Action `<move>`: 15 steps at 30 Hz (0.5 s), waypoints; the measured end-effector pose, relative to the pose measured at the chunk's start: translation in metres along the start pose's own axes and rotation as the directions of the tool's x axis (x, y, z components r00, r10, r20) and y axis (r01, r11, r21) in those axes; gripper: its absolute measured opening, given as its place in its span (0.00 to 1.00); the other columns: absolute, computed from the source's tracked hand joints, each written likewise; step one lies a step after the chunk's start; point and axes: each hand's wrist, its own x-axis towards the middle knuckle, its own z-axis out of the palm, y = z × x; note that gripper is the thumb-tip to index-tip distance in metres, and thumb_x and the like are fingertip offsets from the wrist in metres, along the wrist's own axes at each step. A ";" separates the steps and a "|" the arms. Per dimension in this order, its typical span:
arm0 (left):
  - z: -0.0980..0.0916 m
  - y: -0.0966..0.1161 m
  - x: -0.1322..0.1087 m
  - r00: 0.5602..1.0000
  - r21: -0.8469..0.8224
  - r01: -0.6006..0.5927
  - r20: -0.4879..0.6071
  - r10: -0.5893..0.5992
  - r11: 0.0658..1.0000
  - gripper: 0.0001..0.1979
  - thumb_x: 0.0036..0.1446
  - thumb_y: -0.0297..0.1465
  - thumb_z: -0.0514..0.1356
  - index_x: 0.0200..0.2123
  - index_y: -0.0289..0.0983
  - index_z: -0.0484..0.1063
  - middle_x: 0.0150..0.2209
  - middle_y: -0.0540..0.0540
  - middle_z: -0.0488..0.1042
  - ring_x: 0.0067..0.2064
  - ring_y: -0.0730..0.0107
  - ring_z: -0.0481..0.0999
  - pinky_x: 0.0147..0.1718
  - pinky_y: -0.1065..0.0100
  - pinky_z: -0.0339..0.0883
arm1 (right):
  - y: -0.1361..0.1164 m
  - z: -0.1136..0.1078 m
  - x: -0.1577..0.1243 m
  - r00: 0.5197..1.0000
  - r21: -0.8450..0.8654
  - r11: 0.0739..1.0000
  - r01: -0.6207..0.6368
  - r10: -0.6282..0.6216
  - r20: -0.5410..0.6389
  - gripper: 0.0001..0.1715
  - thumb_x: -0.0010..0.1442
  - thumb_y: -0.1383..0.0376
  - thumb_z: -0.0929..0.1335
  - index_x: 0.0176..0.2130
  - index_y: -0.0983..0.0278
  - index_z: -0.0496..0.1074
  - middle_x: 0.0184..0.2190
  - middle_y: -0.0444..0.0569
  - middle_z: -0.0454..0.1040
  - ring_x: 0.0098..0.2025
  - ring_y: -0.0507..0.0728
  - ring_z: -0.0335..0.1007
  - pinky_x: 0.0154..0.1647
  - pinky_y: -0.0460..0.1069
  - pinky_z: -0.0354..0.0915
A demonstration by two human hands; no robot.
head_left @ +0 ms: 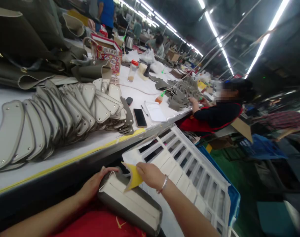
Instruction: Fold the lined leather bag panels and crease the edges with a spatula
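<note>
My left hand (92,185) is curled around the far left end of a dark grey leather piece with pale sides (131,200), thick and block-shaped. The piece lies tilted over my lap, in front of the red apron (100,223). Between the fingers of my right hand (150,175) is a bent yellow sheet (135,177). Its lower edge meets the pale side of the leather piece near the middle. A bracelet (163,184) circles my right wrist. The undersides of both hands are hidden.
A white slatted crate (201,171) stands to the right with pale pieces inside. On the table (73,154) are many overlapping grey leather flaps (66,112), a phone (139,118), a notebook (155,111) and a bottle (160,97). A co-worker (216,112) sits farther along.
</note>
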 end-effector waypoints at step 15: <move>0.010 0.005 -0.002 0.946 -0.730 0.295 0.136 -0.293 0.616 0.42 0.53 0.59 0.42 0.52 0.30 0.68 0.39 0.38 0.78 0.43 0.51 0.76 0.45 0.57 0.66 | -0.052 0.008 0.106 0.741 -0.412 0.722 0.556 -0.655 -0.147 0.33 0.64 0.47 0.54 0.27 0.63 0.75 0.24 0.47 0.73 0.28 0.52 0.65 0.32 0.51 0.46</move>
